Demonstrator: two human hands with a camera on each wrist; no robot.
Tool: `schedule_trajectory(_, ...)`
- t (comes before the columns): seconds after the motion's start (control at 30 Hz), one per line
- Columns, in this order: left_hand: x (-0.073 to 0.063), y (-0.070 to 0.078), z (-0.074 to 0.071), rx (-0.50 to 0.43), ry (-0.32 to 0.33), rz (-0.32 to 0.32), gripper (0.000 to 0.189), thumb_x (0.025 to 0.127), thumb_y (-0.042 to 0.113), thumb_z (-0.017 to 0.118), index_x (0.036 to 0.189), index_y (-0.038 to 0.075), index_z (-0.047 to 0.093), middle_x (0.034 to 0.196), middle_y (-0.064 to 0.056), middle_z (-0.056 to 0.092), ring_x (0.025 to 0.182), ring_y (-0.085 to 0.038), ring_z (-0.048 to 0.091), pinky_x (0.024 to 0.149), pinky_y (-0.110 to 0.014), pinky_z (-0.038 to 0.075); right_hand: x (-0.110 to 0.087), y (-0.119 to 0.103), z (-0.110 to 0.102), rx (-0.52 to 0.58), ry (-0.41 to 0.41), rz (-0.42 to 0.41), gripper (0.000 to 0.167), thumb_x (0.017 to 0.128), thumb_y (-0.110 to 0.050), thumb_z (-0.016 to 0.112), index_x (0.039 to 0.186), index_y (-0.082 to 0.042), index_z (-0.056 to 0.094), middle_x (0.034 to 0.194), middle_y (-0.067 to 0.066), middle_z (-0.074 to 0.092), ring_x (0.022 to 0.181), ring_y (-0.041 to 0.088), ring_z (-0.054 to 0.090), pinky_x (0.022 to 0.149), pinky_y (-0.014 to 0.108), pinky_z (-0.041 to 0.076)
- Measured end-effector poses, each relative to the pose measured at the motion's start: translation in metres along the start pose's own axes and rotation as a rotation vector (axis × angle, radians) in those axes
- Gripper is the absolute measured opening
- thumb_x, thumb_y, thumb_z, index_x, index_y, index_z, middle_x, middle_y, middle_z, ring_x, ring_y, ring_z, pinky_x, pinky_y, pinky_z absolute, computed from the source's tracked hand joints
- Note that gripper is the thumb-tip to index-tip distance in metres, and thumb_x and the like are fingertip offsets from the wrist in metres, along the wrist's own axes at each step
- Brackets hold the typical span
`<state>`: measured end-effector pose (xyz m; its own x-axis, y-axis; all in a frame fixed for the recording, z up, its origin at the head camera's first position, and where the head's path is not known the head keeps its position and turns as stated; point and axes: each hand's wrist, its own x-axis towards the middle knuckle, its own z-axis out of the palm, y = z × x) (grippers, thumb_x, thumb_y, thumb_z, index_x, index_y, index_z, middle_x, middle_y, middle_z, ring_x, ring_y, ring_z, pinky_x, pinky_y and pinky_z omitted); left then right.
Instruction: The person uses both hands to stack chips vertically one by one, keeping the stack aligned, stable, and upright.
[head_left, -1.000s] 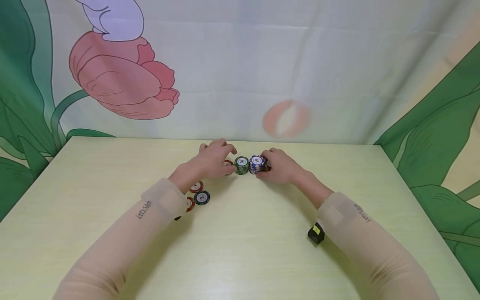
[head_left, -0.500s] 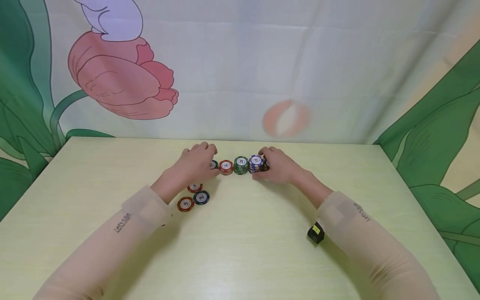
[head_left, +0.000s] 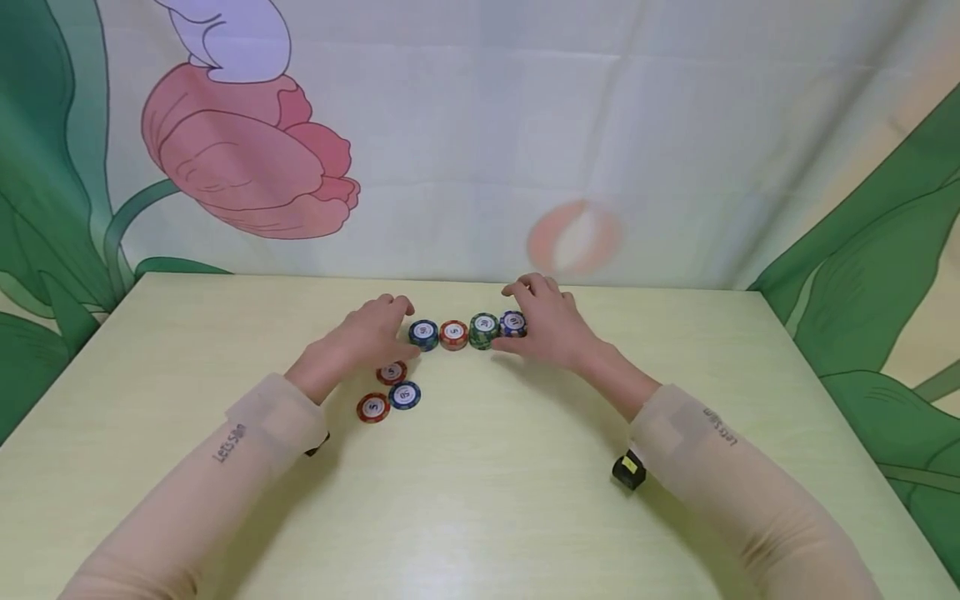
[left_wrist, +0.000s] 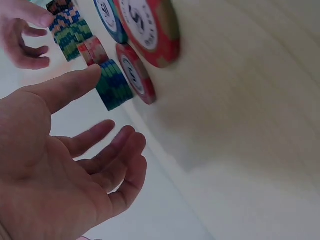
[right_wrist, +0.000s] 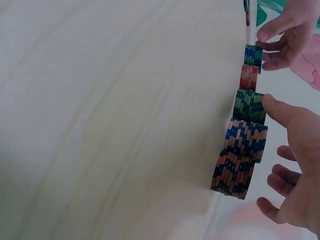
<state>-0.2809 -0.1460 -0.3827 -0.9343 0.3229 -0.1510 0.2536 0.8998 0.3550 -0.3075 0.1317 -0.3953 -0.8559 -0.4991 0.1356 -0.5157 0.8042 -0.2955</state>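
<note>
Several stacks of poker chips stand in a row at the back of the table: dark blue [head_left: 423, 332], red [head_left: 453, 334], green [head_left: 483, 329] and blue [head_left: 513, 322]. A black-and-orange stack [right_wrist: 233, 175] ends the row in the right wrist view; my right hand hides it in the head view. My left hand [head_left: 363, 335] is relaxed at the left end, thumb close to the dark blue stack. Over the right end hovers my right hand [head_left: 553, 325], fingers spread, its thumb right at the green stack's edge. Neither hand grips a chip.
In front of my left hand lie two red chips, one nearer me [head_left: 373, 407] and one farther back [head_left: 392, 372], beside a blue chip [head_left: 405, 395]. A black box with a yellow label [head_left: 629, 470] shows by my right sleeve. A printed curtain [head_left: 450, 167] hangs behind the table.
My left hand has moved left along the row, uncovering the red and dark blue stacks. My right hand has loosened from the right-end stacks, opened its fingers and shifted slightly left.
</note>
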Motion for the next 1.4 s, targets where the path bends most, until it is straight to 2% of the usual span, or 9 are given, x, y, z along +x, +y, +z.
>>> schedule_trajectory(0.13,0.006,-0.009,0.002,-0.056,-0.027,0.038,0.058,0.095,0.021,0.075,0.141,-0.004,0.050,0.133,-0.025,0.053,0.117,-0.037,0.054,0.100,-0.050,0.047,0.000,-0.010,0.000,0.018,0.064,-0.079,0.054,0.088,-0.041,0.083,0.126,-0.007,0.066,0.130,0.013,0.055,0.118,0.030,0.048,0.096,0.049,0.041)
schedule_trajectory(0.23,0.010,-0.012,0.004,-0.068,-0.044,0.059,0.055,0.095,0.019,0.076,0.140,-0.003,0.052,0.133,-0.026,0.054,0.118,-0.037,0.054,0.101,-0.048,0.047,0.000,-0.017,0.002,0.017,0.071,-0.148,0.036,0.089,-0.033,0.082,0.113,-0.008,0.072,0.112,0.008,0.061,0.100,0.023,0.055,0.085,0.039,0.048)
schedule_trajectory(0.37,0.014,-0.013,0.006,-0.063,-0.053,0.071,0.053,0.095,0.020,0.076,0.138,-0.002,0.055,0.133,-0.025,0.055,0.118,-0.037,0.054,0.101,-0.048,0.047,-0.001,-0.030,0.006,-0.010,0.012,-0.230,0.022,0.091,-0.028,0.081,0.104,-0.011,0.074,0.087,-0.002,0.062,0.077,0.014,0.056,0.067,0.030,0.048)
schedule_trajectory(0.47,0.016,-0.015,0.007,-0.053,-0.051,0.074,0.052,0.094,0.020,0.076,0.137,-0.001,0.056,0.131,-0.024,0.056,0.117,-0.036,0.055,0.101,-0.048,0.048,-0.002,-0.040,0.011,-0.044,-0.067,-0.283,0.018,0.093,-0.027,0.079,0.103,-0.013,0.076,0.076,-0.006,0.059,0.070,0.011,0.053,0.064,0.028,0.046)
schedule_trajectory(0.63,0.019,-0.016,0.007,-0.032,-0.053,0.072,0.050,0.094,0.022,0.077,0.136,0.001,0.058,0.128,-0.023,0.056,0.114,-0.035,0.055,0.099,-0.047,0.049,-0.005,-0.056,0.021,-0.051,-0.219,-0.328,0.019,0.097,-0.029,0.074,0.111,-0.016,0.076,0.075,-0.009,0.058,0.069,0.009,0.052,0.064,0.028,0.045)
schedule_trajectory(0.73,0.020,-0.017,0.007,-0.025,-0.058,0.077,0.050,0.094,0.022,0.077,0.136,0.001,0.058,0.128,-0.022,0.056,0.114,-0.035,0.055,0.099,-0.047,0.049,-0.006,-0.063,0.027,-0.047,-0.268,-0.364,0.023,0.098,-0.029,0.071,0.119,-0.019,0.074,0.077,-0.008,0.057,0.070,0.009,0.053,0.063,0.028,0.044)
schedule_trajectory(1.1,0.023,-0.023,0.006,-0.046,-0.080,0.091,0.048,0.094,0.022,0.077,0.134,0.002,0.060,0.129,-0.022,0.054,0.116,-0.035,0.055,0.100,-0.048,0.048,-0.009,-0.077,0.033,-0.084,-0.374,-0.511,0.040,0.103,-0.020,0.062,0.142,-0.025,0.064,0.082,-0.004,0.053,0.072,0.011,0.050,0.063,0.025,0.041)
schedule_trajectory(1.23,0.023,-0.024,0.006,-0.048,-0.079,0.093,0.047,0.094,0.023,0.078,0.133,0.002,0.060,0.129,-0.022,0.055,0.116,-0.035,0.056,0.100,-0.048,0.048,-0.009,-0.076,0.035,-0.100,-0.381,-0.508,0.038,0.103,-0.020,0.061,0.141,-0.026,0.065,0.081,-0.005,0.053,0.072,0.011,0.049,0.063,0.025,0.040)
schedule_trajectory(1.4,0.024,-0.023,0.006,-0.034,-0.080,0.088,0.046,0.093,0.023,0.078,0.131,0.002,0.061,0.128,-0.021,0.055,0.114,-0.035,0.056,0.099,-0.048,0.048,-0.010,-0.073,0.031,-0.074,-0.368,-0.451,0.033,0.103,-0.022,0.063,0.135,-0.026,0.070,0.082,-0.006,0.055,0.073,0.011,0.051,0.064,0.025,0.042)
